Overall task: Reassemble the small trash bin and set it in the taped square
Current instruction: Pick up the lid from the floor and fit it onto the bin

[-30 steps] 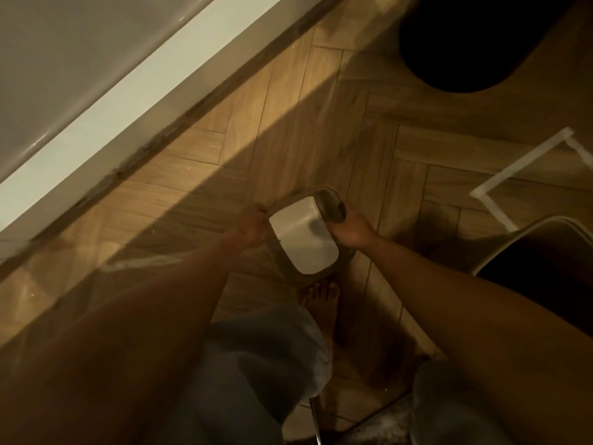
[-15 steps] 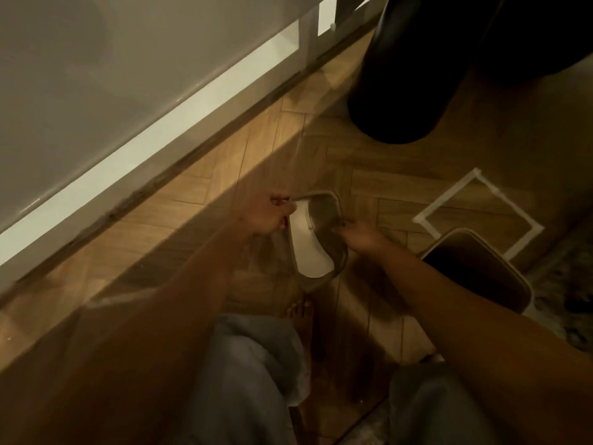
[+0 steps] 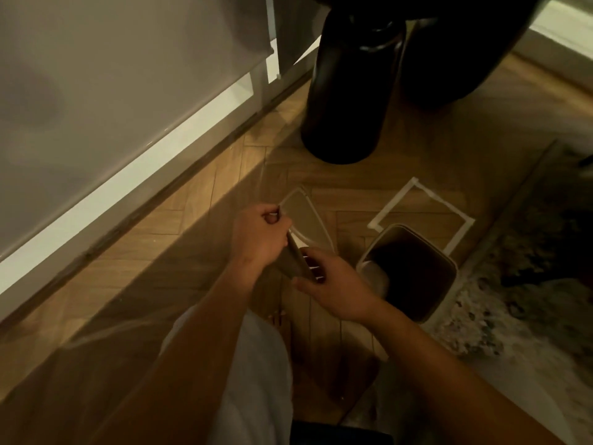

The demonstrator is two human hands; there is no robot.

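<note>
I hold the bin's lid assembly (image 3: 306, 226) above the wooden floor, a beige frame with a swinging flap, tilted on edge. My left hand (image 3: 261, 234) grips its left rim. My right hand (image 3: 333, 285) holds its near lower end, fingers around the frame. The open bin body (image 3: 409, 271), beige with a dark inside, stands on the floor to the right, apart from the lid. Its far side overlaps the near corner of the white taped square (image 3: 420, 213), most of which lies beyond it.
A tall black cylinder (image 3: 348, 91) stands on the floor beyond the taped square, with another dark shape behind it. A wall with white skirting (image 3: 138, 168) runs along the left. A patterned rug (image 3: 519, 284) lies at the right. My legs fill the bottom.
The lid has turned from flat-facing to on edge in my hands. The view has swung up and right, bringing the bin body, the whole taped square and the black cylinder into sight.
</note>
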